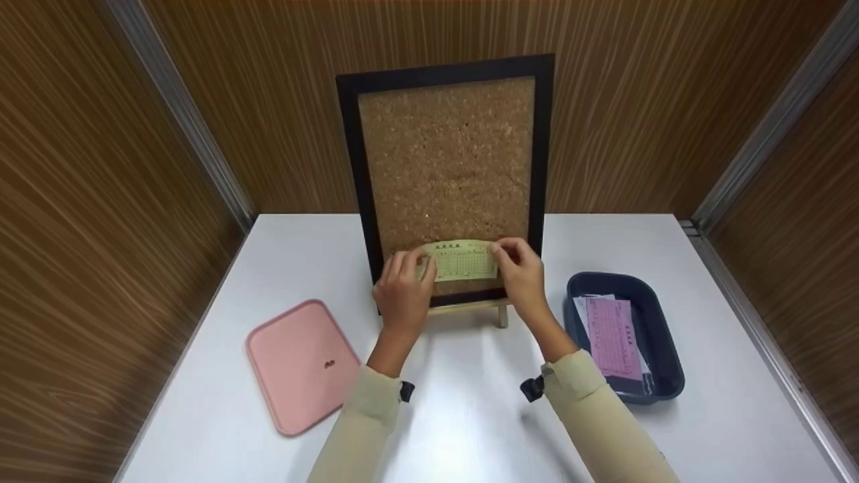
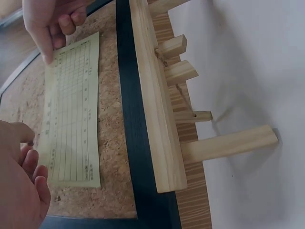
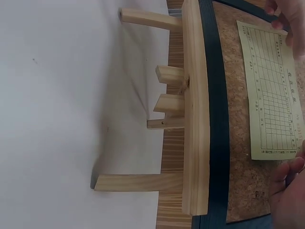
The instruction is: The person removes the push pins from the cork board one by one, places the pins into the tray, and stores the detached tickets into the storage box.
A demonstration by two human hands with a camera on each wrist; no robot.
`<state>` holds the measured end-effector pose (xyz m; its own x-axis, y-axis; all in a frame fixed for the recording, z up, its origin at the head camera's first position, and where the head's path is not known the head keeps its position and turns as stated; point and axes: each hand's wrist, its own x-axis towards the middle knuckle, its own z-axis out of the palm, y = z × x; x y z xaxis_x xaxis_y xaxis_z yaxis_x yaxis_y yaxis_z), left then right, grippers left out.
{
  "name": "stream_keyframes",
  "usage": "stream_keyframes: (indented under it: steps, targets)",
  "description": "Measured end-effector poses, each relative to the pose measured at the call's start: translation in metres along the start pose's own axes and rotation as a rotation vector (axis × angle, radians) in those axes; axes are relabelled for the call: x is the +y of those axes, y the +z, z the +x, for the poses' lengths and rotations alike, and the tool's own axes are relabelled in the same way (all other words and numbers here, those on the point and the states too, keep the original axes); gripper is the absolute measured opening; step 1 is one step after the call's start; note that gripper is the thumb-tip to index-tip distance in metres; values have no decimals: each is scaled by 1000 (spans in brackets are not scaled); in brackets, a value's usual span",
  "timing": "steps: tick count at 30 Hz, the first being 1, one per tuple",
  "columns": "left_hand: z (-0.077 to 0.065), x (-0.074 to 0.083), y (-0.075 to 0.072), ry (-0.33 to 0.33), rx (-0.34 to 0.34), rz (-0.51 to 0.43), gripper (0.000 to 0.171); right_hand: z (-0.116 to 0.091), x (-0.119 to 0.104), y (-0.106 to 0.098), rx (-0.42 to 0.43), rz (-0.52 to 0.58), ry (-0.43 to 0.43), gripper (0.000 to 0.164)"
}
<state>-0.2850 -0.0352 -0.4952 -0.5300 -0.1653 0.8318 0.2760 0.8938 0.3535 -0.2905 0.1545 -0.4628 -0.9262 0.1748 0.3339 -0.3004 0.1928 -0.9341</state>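
A pale yellow-green printed form point(image 1: 464, 260) lies against the lower part of a black-framed cork board point(image 1: 449, 154). My left hand point(image 1: 405, 288) is at the form's left end, its curled fingers and thumb holding it near the upper corner. At the upper right corner, my right hand point(image 1: 523, 272) pinches the paper between thumb and index finger. The paper's top edge bows slightly between the hands. In the left wrist view the form point(image 2: 74, 114) spans from one hand to the other. Whether a pin is under the fingertips is hidden.
The board leans on a wooden easel point(image 3: 195, 119). On the left sits a pink tray point(image 1: 288, 362) with small brown pieces point(image 1: 329, 364). A dark blue bin point(image 1: 661, 335) at right holds pink point(image 1: 612, 335) and white slips. Wood-grain panels enclose the white table.
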Motion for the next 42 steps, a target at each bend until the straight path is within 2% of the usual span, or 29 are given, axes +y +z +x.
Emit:
stream_keyframes:
  steps: [10, 15, 18, 23, 30, 38, 42]
  targets:
    - [-8, -12, -32, 0, 21, -27, 12, -6, -8, -23, 12, 24, -55, 17]
    - [-16, -25, -48, 10, 20, -41, 14, -10, -12, -38, 49, 36, -46, 17]
    - [-22, -36, -56, 11, 11, -35, 14, -10, -5, -47, 71, 24, -29, 18]
    - [-33, -53, -69, -42, -16, -17, 15, -9, 9, -68, 94, -1, -23, 21]
    - [-51, -77, -81, -95, 0, 3, 11, -18, 13, -105, 151, -37, -20, 27]
    - [-71, -107, -99, -164, -30, 55, 15, -33, 22, -146, 210, 13, 45, 30]
    - [-83, -119, -104, -169, -36, 109, 15, -42, 28, -165, 290, 48, 103, 29]
